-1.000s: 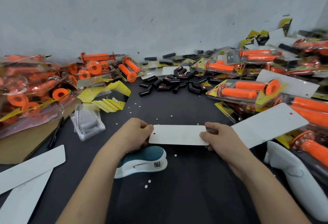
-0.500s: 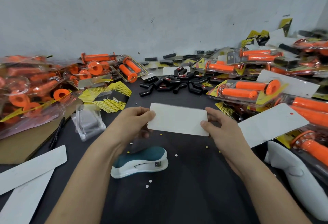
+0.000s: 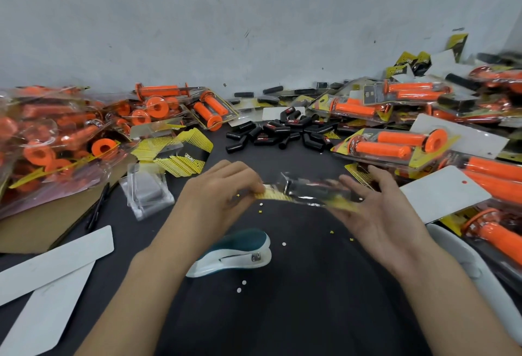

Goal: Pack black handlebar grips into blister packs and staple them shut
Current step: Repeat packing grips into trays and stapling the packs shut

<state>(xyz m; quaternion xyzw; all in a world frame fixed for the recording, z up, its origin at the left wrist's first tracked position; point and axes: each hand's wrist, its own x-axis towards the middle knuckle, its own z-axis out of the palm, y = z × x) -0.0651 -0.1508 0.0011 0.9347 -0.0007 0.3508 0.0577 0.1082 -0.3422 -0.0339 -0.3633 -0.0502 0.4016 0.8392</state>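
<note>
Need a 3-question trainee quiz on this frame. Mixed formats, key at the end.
1. Where is the stapler?
A) on a shelf
B) on the dark table, nearer the person than the held blister pack
C) in a drawer
2. True or false: the right hand has its fingers curled tight round the blister pack.
3. Fill in: the ___ hand pinches the pack's yellow card end.

Key:
1. B.
2. False: its fingers are straight against the pack.
3. The left hand.
</note>
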